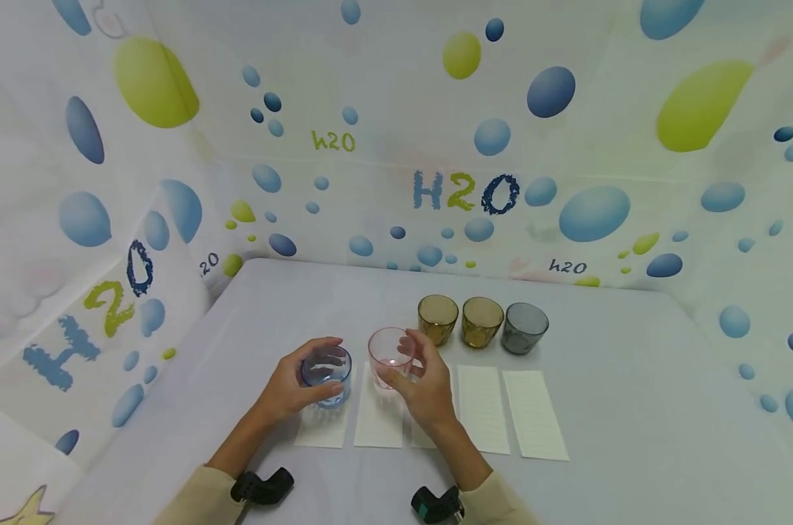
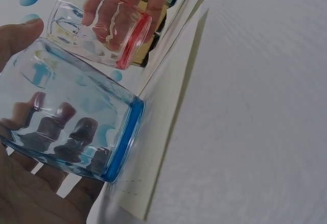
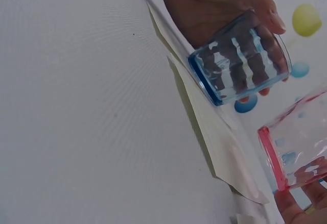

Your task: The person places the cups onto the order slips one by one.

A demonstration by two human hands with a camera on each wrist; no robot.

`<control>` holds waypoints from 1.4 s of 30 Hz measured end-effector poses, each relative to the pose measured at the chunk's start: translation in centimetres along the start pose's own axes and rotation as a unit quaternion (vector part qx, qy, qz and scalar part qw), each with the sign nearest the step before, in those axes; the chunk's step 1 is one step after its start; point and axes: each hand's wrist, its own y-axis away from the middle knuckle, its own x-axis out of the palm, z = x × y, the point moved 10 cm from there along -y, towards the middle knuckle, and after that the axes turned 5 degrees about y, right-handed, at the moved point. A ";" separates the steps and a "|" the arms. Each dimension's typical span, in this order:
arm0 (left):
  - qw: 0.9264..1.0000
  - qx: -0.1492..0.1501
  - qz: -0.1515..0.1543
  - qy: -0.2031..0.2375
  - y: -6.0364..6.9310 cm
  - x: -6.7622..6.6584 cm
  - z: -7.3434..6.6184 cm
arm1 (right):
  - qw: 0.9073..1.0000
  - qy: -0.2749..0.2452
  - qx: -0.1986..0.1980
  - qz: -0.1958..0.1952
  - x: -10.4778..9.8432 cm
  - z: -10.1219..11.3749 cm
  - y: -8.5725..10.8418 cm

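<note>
My left hand (image 1: 288, 386) grips a clear blue drinking glass (image 1: 326, 373), with the thumb on the near side and fingers round the far side. A clear pink glass (image 1: 387, 351) is held in my right hand (image 1: 431, 390) between thumb and fingers. Both glasses are upright, side by side and apart, over two pale paper cards (image 1: 380, 423). The left wrist view shows the thick blue base of the blue glass (image 2: 76, 106) close to a card. In the right wrist view the pink glass (image 3: 301, 145) is partly out of frame. Whether either base touches its card, I cannot tell.
Behind the right hand, two amber glasses (image 1: 438, 321) and a grey glass (image 1: 525, 329) stand in a row. More pale cards (image 1: 536, 415) lie to the right on the white tabletop (image 1: 633, 408). A printed sheet (image 1: 383, 95) hangs behind the table.
</note>
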 end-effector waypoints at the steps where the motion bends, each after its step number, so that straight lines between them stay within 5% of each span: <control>1: 1.000 0.001 0.001 -0.002 0.0 0.1 0.0 | 1.000 -0.003 0.000 -0.002 0.0 0.0 0.0; 18: 1.000 0.006 0.001 0.002 0.0 -0.1 0.2 | 0.998 -0.030 -0.031 0.037 0.1 0.6 0.2; 42: 1.000 0.010 0.006 0.005 -0.1 0.1 0.3 | 0.998 -0.010 -0.019 0.065 0.7 -0.1 0.7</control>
